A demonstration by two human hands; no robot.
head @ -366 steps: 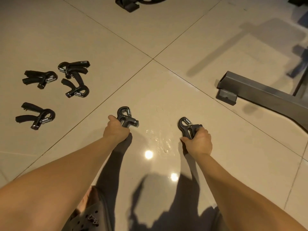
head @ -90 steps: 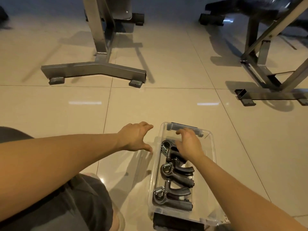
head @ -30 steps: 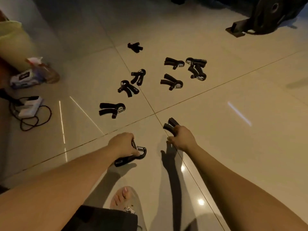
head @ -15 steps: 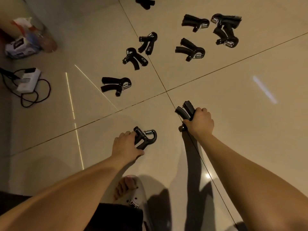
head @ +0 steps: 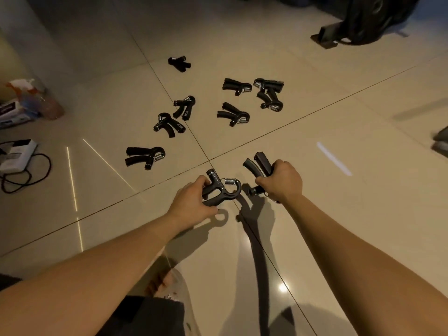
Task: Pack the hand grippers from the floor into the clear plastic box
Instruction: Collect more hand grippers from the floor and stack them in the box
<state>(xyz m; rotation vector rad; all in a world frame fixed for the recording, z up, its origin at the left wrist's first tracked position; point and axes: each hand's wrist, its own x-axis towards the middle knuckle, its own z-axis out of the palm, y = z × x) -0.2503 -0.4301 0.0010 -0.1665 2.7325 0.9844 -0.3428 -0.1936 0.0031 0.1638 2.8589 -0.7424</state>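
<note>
Now, left hand [head: 191, 202]: fingers and thumb curled round the handles of a gripper [head: 221, 190]; spring and hook point right, and its shadow lies apart on the tile below.
Right hand [head: 281, 181]: closed round the head of a second gripper [head: 257, 166]; both handles stick out away from the person.
Between hands: the two held grippers are near each other, not touching.
Count, held: two, one in each hand.
Count, floor: eight more, all beyond the hands.
Left group: nearest one [head: 145, 156] alone; a pair [head: 168, 124] just beside each other behind it; a far one [head: 179, 64] alone.
Right group: four [head: 234, 115], the two farthest right overlapping.
Tile joints [head: 209, 161]: two dark lines cross just ahead of the hands.
Open room: bare floor [head: 351, 214] right of the right hand up to the frame edge; a bare strip between the hands and the nearest one.
Left edge: bottle [head: 31, 93], box [head: 9, 112], white block with a black cable [head: 17, 154].
Top right: dark weight plate [head: 371, 18] on a stand.
Below: sandal [head: 167, 282] under the left forearm.
</note>
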